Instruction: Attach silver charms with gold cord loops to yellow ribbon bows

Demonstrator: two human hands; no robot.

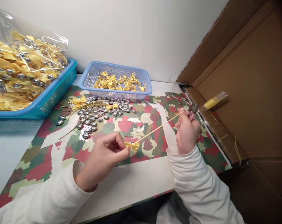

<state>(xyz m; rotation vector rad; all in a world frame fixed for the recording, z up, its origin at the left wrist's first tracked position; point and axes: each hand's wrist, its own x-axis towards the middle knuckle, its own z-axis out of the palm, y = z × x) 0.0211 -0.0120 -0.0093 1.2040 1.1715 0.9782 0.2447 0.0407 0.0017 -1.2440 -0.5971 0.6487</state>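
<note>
at my far left a clear bag [30, 59] packed with yellow ribbon and silver beads sits inside a large blue basket [59, 91], whose walls seem to stop so slack a bag from sprawling. to its right, on a patterned sheet [35, 155], loose bows [78, 101] lie beside gold cords [72, 130] and a spread of silver beads [86, 136], most of them clustered a little beyond my left hand, i'd guess so that single ones are easy to pick out. behind them a smaller blue basket [145, 90] holds bows on curled cords, set back against the wall, probably to leave my working space free.

my left hand [105, 155] has thumb and forefinger pinched together on a yellow bow [133, 146], just above the sheet; a silver bead shows right at it, though i cannot tell whether it is attached. from there a pale yellow cord [158, 127] runs straight up to my right hand [187, 132], looking taut because both ends are gripped. those fingers are curled around pliers [194, 108], with the thumb near the cord's end, which presumably lets one hand manage both.

beyond, a yellow tube [214, 101] leans near the cardboard [243, 77], seemingly parked out of the way.
</note>
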